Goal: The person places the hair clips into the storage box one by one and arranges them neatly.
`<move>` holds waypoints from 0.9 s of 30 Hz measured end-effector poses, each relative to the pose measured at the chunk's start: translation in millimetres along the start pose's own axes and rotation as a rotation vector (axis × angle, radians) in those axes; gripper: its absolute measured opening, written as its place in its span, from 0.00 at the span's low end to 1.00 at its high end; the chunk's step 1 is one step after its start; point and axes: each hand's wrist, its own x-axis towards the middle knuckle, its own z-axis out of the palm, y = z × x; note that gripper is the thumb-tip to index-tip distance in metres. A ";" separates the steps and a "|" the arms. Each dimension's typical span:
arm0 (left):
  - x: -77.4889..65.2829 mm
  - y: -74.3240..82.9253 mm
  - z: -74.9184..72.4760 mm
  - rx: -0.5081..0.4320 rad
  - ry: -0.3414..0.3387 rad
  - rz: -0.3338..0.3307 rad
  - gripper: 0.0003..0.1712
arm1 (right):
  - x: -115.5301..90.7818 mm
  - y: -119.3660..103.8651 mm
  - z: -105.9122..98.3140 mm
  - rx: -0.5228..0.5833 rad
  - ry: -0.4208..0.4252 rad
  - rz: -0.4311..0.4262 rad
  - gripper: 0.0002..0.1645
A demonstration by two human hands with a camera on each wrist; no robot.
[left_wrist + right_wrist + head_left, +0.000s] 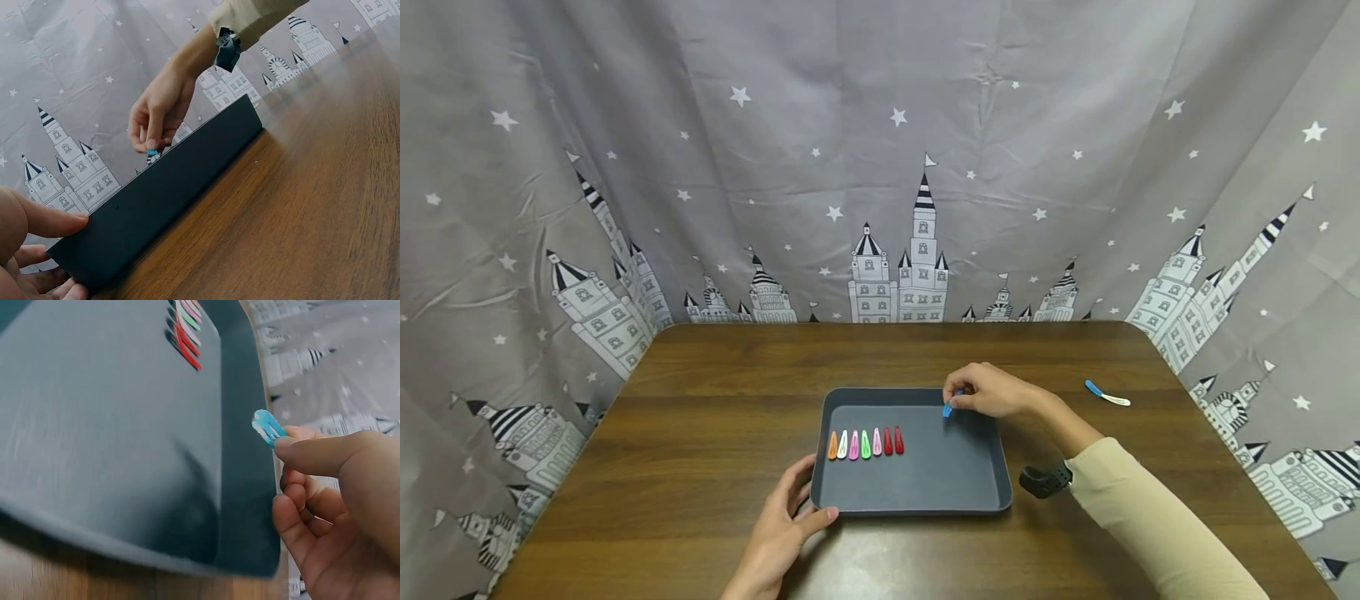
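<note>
My right hand [992,390] pinches a blue snap hair clip [267,427] between thumb and fingertips. It holds the clip over the back right part of a dark grey tray [925,483], as the head view shows. At the tray's front left corner my left hand [782,521] grips the wall, the thumb on the front side and the other fingers round the left side. Inside the tray, on the left, several hair clips [866,445] stand in a row: orange, white, pink, green, light pink and two red ones.
To the right of the tray, a blue clip [1093,388] and a white clip [1116,401] lie end to end on the wooden table [715,417]. A grey curtain [820,100] with castles and stars hangs behind. A black band [1045,481] is on the right wrist.
</note>
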 end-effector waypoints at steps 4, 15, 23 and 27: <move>0.1 -0.4 -0.9 -0.001 -0.002 0.001 0.47 | 14.3 -7.5 10.5 0.004 -0.069 -0.003 0.06; 0.5 -1.6 -1.4 -0.001 -0.006 0.001 0.48 | 35.4 -22.0 37.0 -0.017 -0.187 -0.030 0.07; 0.5 -0.6 -0.5 0.000 0.001 -0.013 0.47 | 42.8 -24.9 49.9 -0.063 -0.225 -0.026 0.07; -0.1 -0.3 -0.8 -0.004 -0.004 -0.006 0.48 | 45.7 -27.3 52.1 -0.078 -0.211 -0.008 0.06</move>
